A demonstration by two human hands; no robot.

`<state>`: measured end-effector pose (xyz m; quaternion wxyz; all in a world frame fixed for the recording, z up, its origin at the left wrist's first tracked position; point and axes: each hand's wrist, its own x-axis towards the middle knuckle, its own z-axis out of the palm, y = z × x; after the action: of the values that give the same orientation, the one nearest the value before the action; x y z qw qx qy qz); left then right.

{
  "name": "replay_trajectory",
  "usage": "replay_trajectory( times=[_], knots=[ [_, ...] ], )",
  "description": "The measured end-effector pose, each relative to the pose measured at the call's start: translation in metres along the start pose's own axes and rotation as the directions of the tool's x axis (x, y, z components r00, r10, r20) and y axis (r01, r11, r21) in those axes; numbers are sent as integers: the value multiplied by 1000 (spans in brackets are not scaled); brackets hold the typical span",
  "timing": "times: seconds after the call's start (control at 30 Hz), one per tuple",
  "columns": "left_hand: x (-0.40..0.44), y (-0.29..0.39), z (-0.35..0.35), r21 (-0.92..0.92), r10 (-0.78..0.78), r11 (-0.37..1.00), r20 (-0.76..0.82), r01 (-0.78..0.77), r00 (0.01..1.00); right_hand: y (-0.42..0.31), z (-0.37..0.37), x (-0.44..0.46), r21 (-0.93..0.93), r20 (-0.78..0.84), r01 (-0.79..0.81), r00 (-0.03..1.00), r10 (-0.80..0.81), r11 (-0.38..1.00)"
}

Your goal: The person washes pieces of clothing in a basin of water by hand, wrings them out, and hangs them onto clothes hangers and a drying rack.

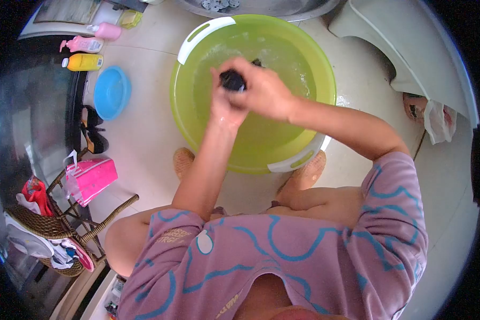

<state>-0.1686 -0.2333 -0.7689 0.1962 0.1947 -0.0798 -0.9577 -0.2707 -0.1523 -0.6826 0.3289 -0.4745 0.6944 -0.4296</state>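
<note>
Your left hand [226, 108] and right hand [268, 88] are wrapped snugly around a black cloth-like bundle [232, 80], over the round lime-green plastic basin [330, 80]; you seem to be squeezing or rubbing it; the next move likely calls for firm two-handed pressure.

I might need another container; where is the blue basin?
In the head view, the blue basin sits on the floor at upper left, left of the green tub, just below the yellow bottle and above the black shoes.
</note>
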Motion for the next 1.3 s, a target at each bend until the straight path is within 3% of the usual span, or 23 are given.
replay_trajectory(
  times=[0.03,0.07,0.1,0.13,0.23,0.3,0.33,0.37,0.47,0.5,0.6,0.63,0.73,0.8,0.87,0.93,0.97,1.03,1.07,1.13,1.17,1.23,1.3],
  knots=[
    [-8,-2,4,87,41,995,9,-42,999,-1,11,-4,-67,-30,259,965,-261,964],
    [-18,-4,20,173,83,981,19,-85,996,-8,15,-10,-206,25,399,915,-403,893],
    [-17,-2,23,166,50,985,-1,-49,999,-17,15,-14,-217,84,486,873,-480,847],
    [-22,-8,28,221,145,964,26,-147,989,-23,14,-16,-222,144,569,822,-550,792],
    [-28,-27,20,285,380,880,59,-380,923,-15,14,-9,-347,144,629,769,-623,696],
    [-19,-28,19,151,299,947,-85,-284,950,4,11,8,-484,63,617,732,-679,620],
    [-12,-28,22,34,148,989,-189,-144,971,16,5,14,-496,84,542,808,-584,679],
    [-8,-20,22,108,55,994,-213,-33,975,27,-2,20,-529,92,450,873,-479,719],
    [-16,-10,28,232,12,968,-437,100,899,57,-23,34,-581,59,123,992,-109,805],
    [-19,-5,33,279,32,949,-553,149,833,61,-32,35,-578,46,-10,998,46,816],
    [-19,8,16,481,211,853,-674,203,708,89,-41,31,-607,-108,-258,964,243,752],
    [-19,17,5,627,263,741,-599,239,756,90,-39,25,-630,-52,-198,976,213,751],
    [-18,17,5,822,497,550,-464,147,733,90,-26,7,-718,150,62,986,68,693],
    [-14,15,0,762,437,641,-459,90,773,105,-8,1,-772,338,327,937,-83,545],
    [-11,12,4,697,346,712,-456,87,820,116,1,1,-771,409,386,910,-70,507],
    [-1,7,-18,657,334,745,-518,116,788,118,3,6,-766,468,422,883,-29,485],
    [4,5,-30,638,327,759,-546,130,771,120,6,8,-758,415,367,909,-35,539],
    [10,3,-42,444,108,871,-592,211,799,120,14,26,-480,193,-138,947,257,866],
    [11,0,-45,335,-6,906,-599,257,801,118,20,34,-254,142,-385,893,427,888],
    [3,-9,-14,258,-142,916,-510,308,848,101,19,37,174,148,-552,833,533,815],
    [-2,-12,1,233,-176,918,-486,321,856,87,15,37,377,170,-595,798,579,710],
    [-1,-15,0,168,-217,937,-405,306,888,26,1,21,329,83,-457,886,457,826],
    [1,-14,-5,102,-133,985,-68,140,989,-17,5,0,242,-27,-183,980,196,953]
  ],
)
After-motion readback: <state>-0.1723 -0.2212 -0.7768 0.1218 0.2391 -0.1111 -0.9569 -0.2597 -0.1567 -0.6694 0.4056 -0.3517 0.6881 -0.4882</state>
